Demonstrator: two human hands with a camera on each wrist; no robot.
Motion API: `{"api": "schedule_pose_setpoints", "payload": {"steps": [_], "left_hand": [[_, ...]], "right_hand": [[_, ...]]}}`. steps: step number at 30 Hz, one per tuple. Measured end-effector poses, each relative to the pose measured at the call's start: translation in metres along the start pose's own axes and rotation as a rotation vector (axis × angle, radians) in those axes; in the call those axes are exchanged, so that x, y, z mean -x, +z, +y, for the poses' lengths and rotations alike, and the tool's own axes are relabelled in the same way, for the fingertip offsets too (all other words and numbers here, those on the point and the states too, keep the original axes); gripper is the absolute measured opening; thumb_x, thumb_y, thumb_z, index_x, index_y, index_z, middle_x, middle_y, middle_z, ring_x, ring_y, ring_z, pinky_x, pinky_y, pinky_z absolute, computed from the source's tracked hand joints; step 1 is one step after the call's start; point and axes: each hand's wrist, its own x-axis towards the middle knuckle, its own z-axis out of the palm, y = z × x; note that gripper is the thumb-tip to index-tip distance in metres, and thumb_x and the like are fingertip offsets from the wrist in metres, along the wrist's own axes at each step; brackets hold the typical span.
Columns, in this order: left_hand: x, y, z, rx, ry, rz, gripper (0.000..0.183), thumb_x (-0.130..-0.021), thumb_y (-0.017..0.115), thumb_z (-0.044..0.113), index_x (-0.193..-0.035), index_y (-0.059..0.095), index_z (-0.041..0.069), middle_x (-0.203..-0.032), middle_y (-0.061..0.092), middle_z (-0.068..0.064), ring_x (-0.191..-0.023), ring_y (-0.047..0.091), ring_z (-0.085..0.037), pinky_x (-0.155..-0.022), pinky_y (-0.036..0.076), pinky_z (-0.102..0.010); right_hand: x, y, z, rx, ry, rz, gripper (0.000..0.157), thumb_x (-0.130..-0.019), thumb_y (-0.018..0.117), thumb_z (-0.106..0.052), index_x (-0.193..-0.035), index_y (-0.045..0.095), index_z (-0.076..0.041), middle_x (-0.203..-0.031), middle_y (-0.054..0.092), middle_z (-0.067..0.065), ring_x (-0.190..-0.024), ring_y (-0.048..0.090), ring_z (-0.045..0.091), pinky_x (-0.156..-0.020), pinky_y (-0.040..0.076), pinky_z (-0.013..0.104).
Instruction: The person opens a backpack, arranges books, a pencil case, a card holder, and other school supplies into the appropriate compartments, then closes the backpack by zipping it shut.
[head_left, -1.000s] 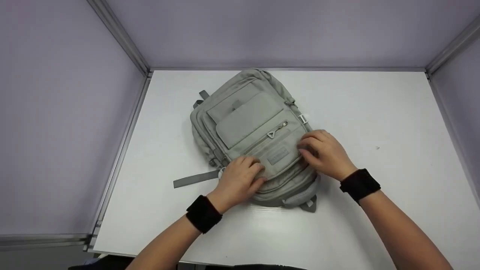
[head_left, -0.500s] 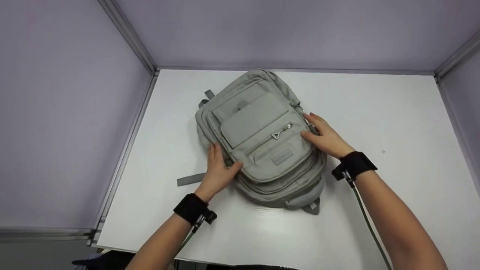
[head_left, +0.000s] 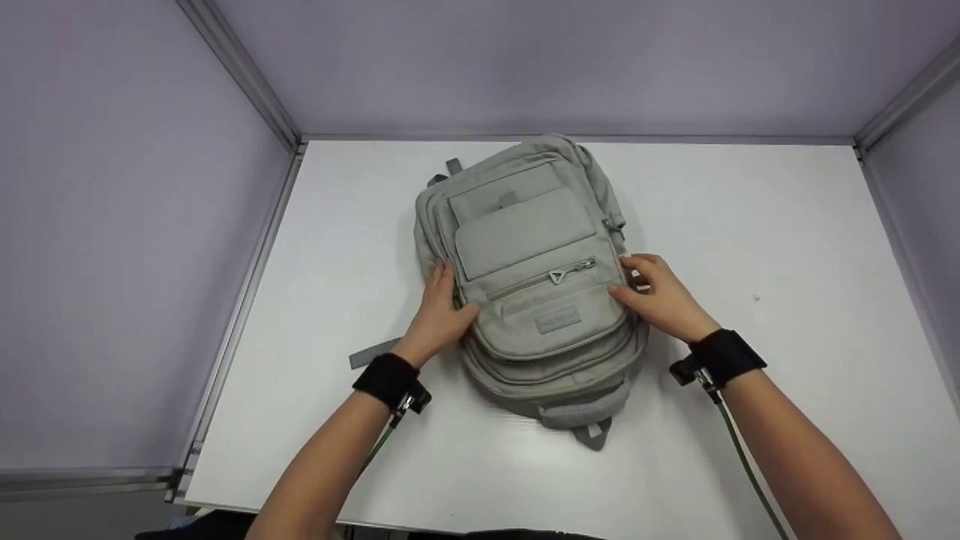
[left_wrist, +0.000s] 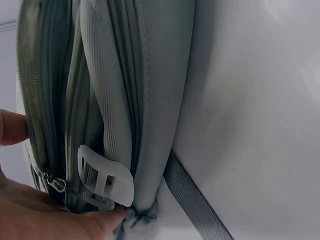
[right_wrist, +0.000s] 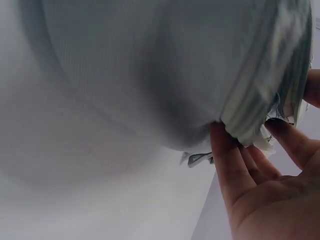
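A grey-green backpack [head_left: 525,232] lies on the white table, its front pocket facing up and its padded handle [head_left: 585,409] towards me. My left hand [head_left: 439,319] holds its left side, thumb on the front and fingers along the side. In the left wrist view, those fingers lie beside a pale plastic buckle [left_wrist: 106,177] and a zipper pull [left_wrist: 57,185]. My right hand [head_left: 664,296] grips the opposite side, thumb on the front panel. The right wrist view shows its fingers [right_wrist: 231,170] bent in against the bag's side; some fingertips are hidden.
A loose grey strap [head_left: 373,352] sticks out left of the bag across the table [head_left: 750,420]. Pale panels [head_left: 570,67] in metal frames stand behind the table and at both sides. Each wrist wears a black band [head_left: 726,358] with a cabled camera.
Both hands moved from the near front panel out to the bag's sides. The backpack has turned clockwise, its far end shifting right and its handle end left.
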Motion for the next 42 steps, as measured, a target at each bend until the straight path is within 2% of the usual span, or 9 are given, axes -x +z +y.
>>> {"api": "schedule_pose_setpoints", "payload": {"steps": [12,17,21,25,29,32,36,39,42], "left_hand": [[-0.037,-0.007,0.008,-0.064,0.052,-0.085,0.086,-0.093,0.047,0.034,-0.164,0.007,0.006,-0.171,0.000,-0.012,-0.157,-0.001,-0.024,-0.123,0.010,-0.038],[-0.038,-0.015,0.006,-0.078,0.077,-0.096,0.085,-0.094,0.047,0.036,-0.163,0.009,0.005,-0.171,0.002,-0.013,-0.157,0.001,-0.024,-0.123,0.012,-0.038],[-0.032,-0.020,0.001,-0.128,0.093,-0.080,0.079,-0.096,0.046,0.036,-0.162,0.017,0.004,-0.170,0.010,-0.013,-0.156,0.009,-0.026,-0.123,0.015,-0.038],[-0.024,-0.022,-0.002,-0.171,0.105,-0.030,0.069,-0.095,0.046,0.028,-0.159,0.033,0.005,-0.166,0.028,-0.011,-0.152,0.025,-0.027,-0.121,0.024,-0.038],[-0.019,-0.022,-0.002,-0.217,0.115,0.023,0.057,-0.098,0.051,0.021,-0.152,0.047,0.005,-0.159,0.042,-0.011,-0.146,0.038,-0.028,-0.118,0.031,-0.040],[-0.018,-0.020,-0.002,-0.251,0.107,0.059,0.051,-0.100,0.054,0.019,-0.149,0.052,0.005,-0.154,0.047,-0.011,-0.143,0.043,-0.029,-0.116,0.034,-0.041],[-0.024,-0.016,0.001,-0.281,0.103,0.117,0.045,-0.101,0.058,0.018,-0.144,0.058,0.006,-0.147,0.055,-0.010,-0.137,0.049,-0.028,-0.112,0.039,-0.040],[-0.030,-0.012,0.004,-0.308,0.108,0.163,0.040,-0.100,0.062,0.017,-0.139,0.063,0.008,-0.140,0.060,-0.008,-0.131,0.054,-0.026,-0.107,0.043,-0.039],[-0.035,-0.008,0.004,-0.333,0.112,0.202,0.036,-0.099,0.066,0.017,-0.134,0.068,0.010,-0.134,0.064,-0.005,-0.125,0.058,-0.025,-0.102,0.047,-0.039]], "right_hand": [[0.022,-0.002,-0.001,0.070,0.091,0.038,0.071,-0.097,0.069,-0.042,-0.149,0.044,-0.001,-0.149,0.036,0.022,-0.123,0.051,0.042,-0.087,0.051,0.049],[0.022,-0.002,-0.005,0.107,0.099,0.029,0.074,-0.096,0.067,-0.048,-0.149,0.043,-0.002,-0.148,0.037,0.021,-0.123,0.051,0.040,-0.086,0.051,0.048],[0.024,-0.009,-0.015,0.204,0.086,0.036,0.078,-0.097,0.065,-0.053,-0.151,0.043,-0.002,-0.147,0.041,0.023,-0.119,0.055,0.040,-0.084,0.052,0.051],[0.023,-0.021,-0.035,0.365,-0.003,0.160,0.068,-0.099,0.064,-0.048,-0.144,0.052,0.001,-0.139,0.049,0.028,-0.115,0.056,0.043,-0.086,0.049,0.057],[0.011,-0.025,-0.066,0.469,-0.160,0.248,0.049,-0.099,0.067,-0.033,-0.134,0.062,0.001,-0.130,0.058,0.026,-0.117,0.054,0.046,-0.092,0.045,0.060],[-0.004,-0.015,-0.096,0.562,-0.307,0.197,0.041,-0.098,0.070,-0.028,-0.128,0.067,0.000,-0.124,0.064,0.021,-0.115,0.056,0.043,-0.095,0.045,0.057],[-0.033,0.013,-0.133,0.726,-0.486,0.052,0.033,-0.098,0.069,-0.024,-0.124,0.070,-0.003,-0.119,0.069,0.016,-0.114,0.059,0.039,-0.097,0.046,0.055],[-0.057,0.037,-0.150,0.818,-0.563,-0.048,0.027,-0.099,0.067,-0.019,-0.123,0.072,-0.006,-0.119,0.070,0.013,-0.116,0.060,0.037,-0.100,0.045,0.054],[-0.081,0.059,-0.156,0.880,-0.606,-0.111,0.022,-0.100,0.066,-0.015,-0.119,0.073,-0.007,-0.117,0.071,0.012,-0.117,0.060,0.036,-0.101,0.045,0.052]]}}
